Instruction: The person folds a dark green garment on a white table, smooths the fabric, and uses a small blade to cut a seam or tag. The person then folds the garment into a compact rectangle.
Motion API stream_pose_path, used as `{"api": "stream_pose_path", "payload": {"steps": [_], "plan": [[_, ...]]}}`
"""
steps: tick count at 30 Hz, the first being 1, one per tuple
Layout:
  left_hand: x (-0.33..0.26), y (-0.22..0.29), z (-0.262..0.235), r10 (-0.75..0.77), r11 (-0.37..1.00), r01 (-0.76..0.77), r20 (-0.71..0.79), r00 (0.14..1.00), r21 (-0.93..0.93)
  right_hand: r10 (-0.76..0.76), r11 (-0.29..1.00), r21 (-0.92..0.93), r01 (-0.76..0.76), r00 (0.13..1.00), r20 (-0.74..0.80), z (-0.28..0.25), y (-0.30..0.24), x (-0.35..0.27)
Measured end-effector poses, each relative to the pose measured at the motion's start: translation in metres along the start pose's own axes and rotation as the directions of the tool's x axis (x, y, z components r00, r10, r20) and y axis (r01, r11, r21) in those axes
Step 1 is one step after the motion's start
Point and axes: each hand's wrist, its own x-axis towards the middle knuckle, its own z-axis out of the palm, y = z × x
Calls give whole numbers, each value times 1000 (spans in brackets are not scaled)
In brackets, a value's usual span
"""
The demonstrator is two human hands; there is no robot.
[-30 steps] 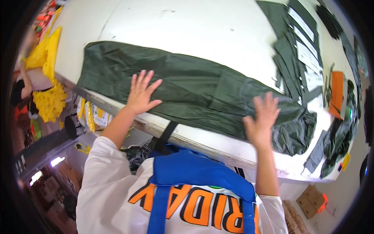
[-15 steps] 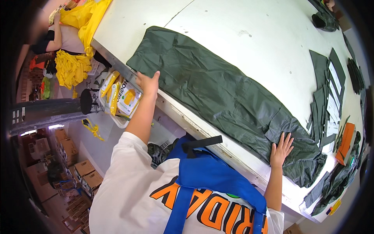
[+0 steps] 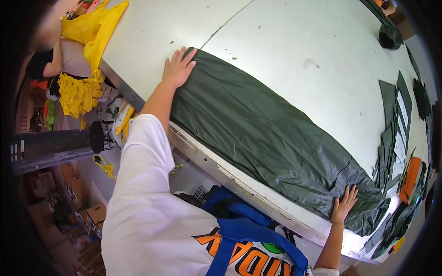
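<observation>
A long piece of dark green, slightly shiny fabric (image 3: 258, 119) lies along the near edge of the white table (image 3: 294, 41). At its left end my left hand (image 3: 177, 71) is spread flat, its fingers over the far corner of the cloth and the bare tabletop beside it. My right hand (image 3: 343, 208) rests with fingers apart on the right part of the fabric, where the cloth is more crumpled. Neither hand is closed on anything. Long, shallow creases run along the middle of the piece.
Dark green cut strips and white paper slips (image 3: 399, 138) are stacked at the right. An orange piece (image 3: 410, 179) lies nearby. Yellow fabric (image 3: 94, 34) hangs over the left table end, where another person (image 3: 69, 57) is. A black stool (image 3: 97, 136) stands on the floor.
My left hand has moved from the fabric's near left edge to its far left corner. The fabric's left end looks straighter and smoother. My right hand still lies flat near the right end.
</observation>
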Motion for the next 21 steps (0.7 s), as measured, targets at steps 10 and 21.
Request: {"api": "stream_pose_path", "payload": {"steps": [10,21], "plan": [[-82,-46,-42,-309,722,503,428,849,-475,58,994,88,-60,998,22,-16,-10,9],[-65,-70,-149,94,125,535,547,832,-835,232,869,460,-182,971,-53,-18,-151,-9]]}}
